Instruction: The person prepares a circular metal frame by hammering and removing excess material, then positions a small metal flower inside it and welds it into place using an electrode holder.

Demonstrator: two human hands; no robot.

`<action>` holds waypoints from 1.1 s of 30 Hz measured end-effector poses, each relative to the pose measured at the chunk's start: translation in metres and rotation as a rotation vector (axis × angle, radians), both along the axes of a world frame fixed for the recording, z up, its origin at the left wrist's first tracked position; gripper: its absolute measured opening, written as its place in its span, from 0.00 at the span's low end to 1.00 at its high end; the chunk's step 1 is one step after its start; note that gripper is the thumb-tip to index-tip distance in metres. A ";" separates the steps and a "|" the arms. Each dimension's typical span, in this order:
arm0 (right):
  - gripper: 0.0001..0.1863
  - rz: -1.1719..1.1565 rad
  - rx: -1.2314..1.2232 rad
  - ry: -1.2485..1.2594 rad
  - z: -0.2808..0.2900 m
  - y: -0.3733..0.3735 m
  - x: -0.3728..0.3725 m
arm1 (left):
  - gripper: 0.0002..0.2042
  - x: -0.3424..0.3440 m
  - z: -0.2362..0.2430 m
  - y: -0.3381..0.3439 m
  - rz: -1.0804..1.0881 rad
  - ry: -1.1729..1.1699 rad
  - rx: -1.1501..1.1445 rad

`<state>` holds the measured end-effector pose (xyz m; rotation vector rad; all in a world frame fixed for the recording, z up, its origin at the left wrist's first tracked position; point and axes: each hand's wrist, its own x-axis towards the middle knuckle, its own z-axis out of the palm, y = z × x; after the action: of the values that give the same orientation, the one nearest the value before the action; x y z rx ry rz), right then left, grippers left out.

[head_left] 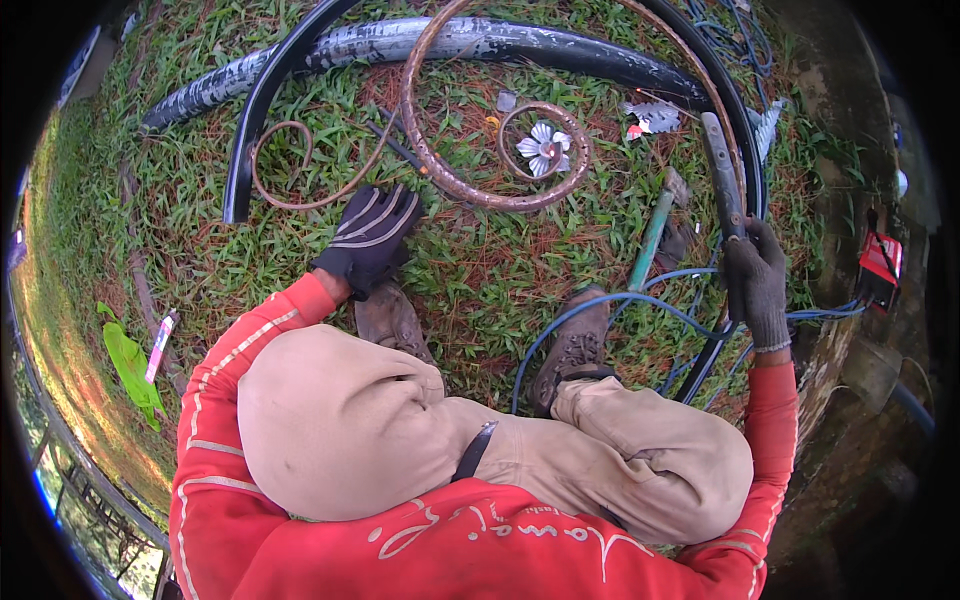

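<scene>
My left hand (378, 232), in a dark glove with pale stripes, is by my left boot, fingers stretched out and nothing visible in them; its thumb is hidden. Just beyond it lie a thin rusty metal scroll (322, 203) and a larger copper-brown scroll (440, 172). A silvery metal flower (543, 150) shows inside the larger scroll's inner curl. My right hand (757, 280), in a grey glove, is closed round a welding electrode holder (722, 165) pointing away from me. From its tip a thin rod reaches left, with a small orange glow at its end.
A curved black tube (240, 170) arches around the scrolls, and a thick paint-worn pipe (400, 42) lies behind. A green-handled hammer (652, 240) rests on the grass by my right boot (572, 350). Blue cable (600, 298) loops past that boot. At right stands a red box (882, 262).
</scene>
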<state>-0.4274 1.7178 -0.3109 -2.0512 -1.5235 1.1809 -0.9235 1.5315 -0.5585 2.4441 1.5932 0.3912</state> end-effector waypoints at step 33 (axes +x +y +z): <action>0.27 0.072 0.075 0.529 -0.075 0.003 -0.109 | 0.29 0.154 0.148 0.193 0.484 -1.236 -0.852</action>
<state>-0.5369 1.7207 -0.3861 -1.4799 -1.3569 1.5144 -0.7697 1.7245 -0.4105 0.8016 1.2576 0.8324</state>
